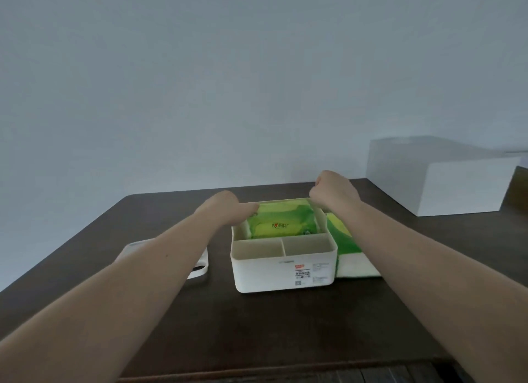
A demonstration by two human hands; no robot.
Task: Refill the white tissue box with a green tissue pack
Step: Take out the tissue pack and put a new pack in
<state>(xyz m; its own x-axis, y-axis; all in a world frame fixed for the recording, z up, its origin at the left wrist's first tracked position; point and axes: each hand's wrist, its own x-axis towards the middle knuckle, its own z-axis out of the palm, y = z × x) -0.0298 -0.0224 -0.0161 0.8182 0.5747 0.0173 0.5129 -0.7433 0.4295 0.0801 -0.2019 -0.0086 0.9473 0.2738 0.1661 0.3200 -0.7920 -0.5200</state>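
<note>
A white tissue box (283, 271) with its lid off stands in the middle of the dark table. Its rear compartment holds a green tissue pack (281, 221), tilted up toward the far wall. My left hand (228, 208) grips the pack's left end at the box's rim. My right hand (333, 192) is closed on the pack's upper right corner, slightly above the box. Two small front compartments hold nothing. A second green tissue pack (347, 248) lies flat right of the box, partly under my right forearm.
The white lid (198, 269) with a slot lies left of the box, mostly hidden by my left forearm. A large white box (440, 179) sits at the table's back right. A pale wall stands behind the dark table (285, 325).
</note>
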